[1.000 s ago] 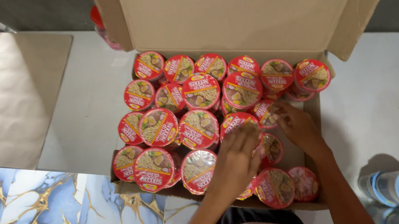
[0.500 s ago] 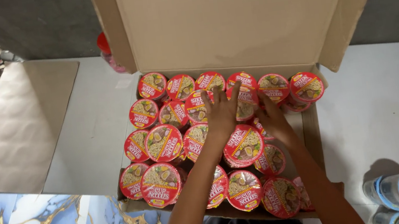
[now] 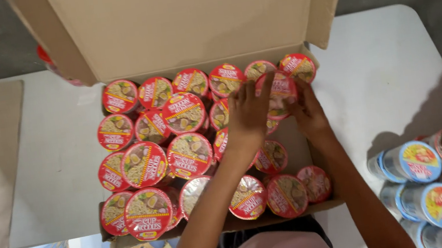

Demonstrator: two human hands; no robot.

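Both hands meet on one red-lidded noodle cup (image 3: 280,95) in the upper right part of the cardboard box (image 3: 189,19), in the second row from the back, just in front of the back row of cups. The left hand (image 3: 248,115) lies over its left edge with fingers spread flat, and the right hand (image 3: 307,115) cups its right side from below — together they grasp it, though how firmly cannot be told.

Around it the red cups (image 3: 190,156) sit crowded, several tilted and overlapping, lids facing up. A bare patch of box floor shows just right of the hands. I judge that a push on the held cup could tip its leaning neighbours or crease a thin foil lid, since the cups rest on one another rather than standing flat; the tall open flap behind could also fold down on the hands.

Counting lids that show: roughly twenty-four red cups in the box, some half hidden by the arms, so the count is not exact. On the white table (image 3: 65,163) to the right lie about six or seven blue-lidded cups (image 3: 419,160) on their sides, cut off by the frame edge
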